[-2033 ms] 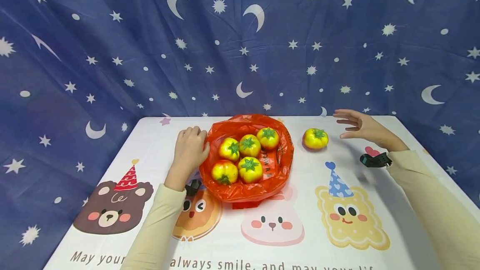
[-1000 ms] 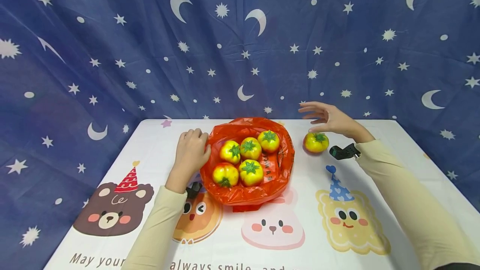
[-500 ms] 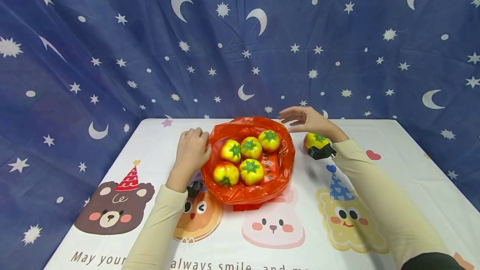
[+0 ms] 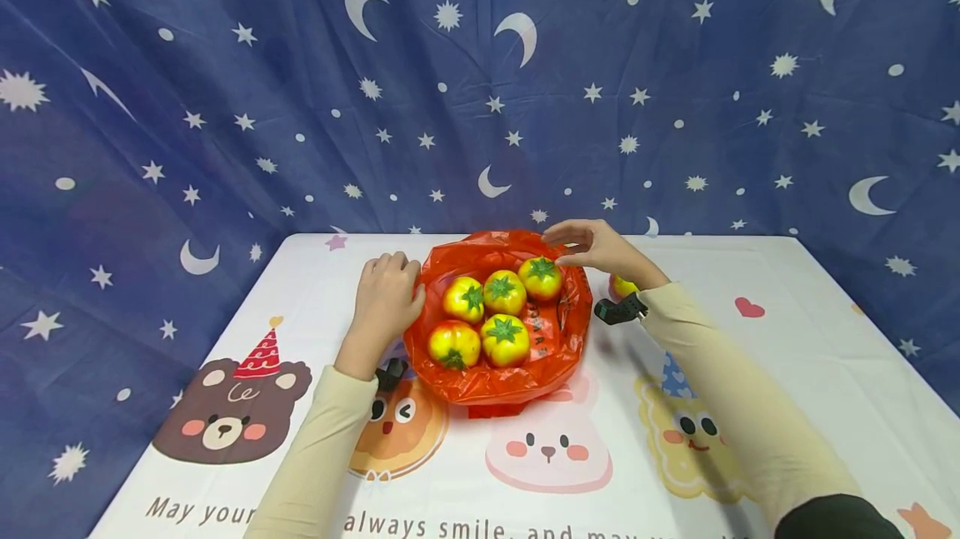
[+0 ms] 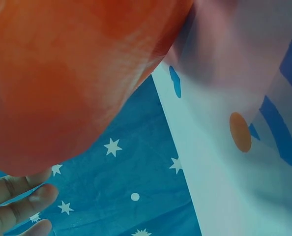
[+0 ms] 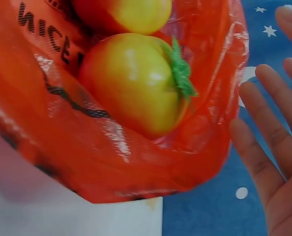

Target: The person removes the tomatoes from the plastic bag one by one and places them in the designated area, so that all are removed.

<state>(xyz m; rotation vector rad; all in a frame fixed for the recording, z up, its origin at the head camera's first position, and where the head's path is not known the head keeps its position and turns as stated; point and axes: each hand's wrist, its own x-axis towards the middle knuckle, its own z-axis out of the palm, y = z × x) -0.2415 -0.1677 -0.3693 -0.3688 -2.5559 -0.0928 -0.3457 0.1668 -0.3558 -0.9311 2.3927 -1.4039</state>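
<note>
A red plastic bag (image 4: 487, 389) stands with its mouth wide at mid-table. Several yellow-red tomatoes (image 4: 506, 341) with green star-shaped tops lie inside. My left hand (image 4: 386, 293) is at the bag's left rim with its thumb beside it. In the left wrist view its fingers (image 5: 25, 204) are spread apart near the bag's side. At the far right rim is my right hand (image 4: 596, 252), near the rear tomato (image 4: 540, 278). The right wrist view shows its straight fingers (image 6: 278, 142) beside the bag, holding nothing. One tomato (image 4: 621, 286) lies outside, mostly hidden by the right wrist.
A white tablecloth (image 4: 247, 506) with cartoon prints covers the table. Behind it hangs a blue curtain (image 4: 420, 64) with moons and stars. Black wrist cameras (image 4: 618, 310) sit under both wrists, close to the tabletop and bag.
My right hand has moved left, over the loose tomato, to the bag's far right rim. The left hand and the bag have stayed in place.
</note>
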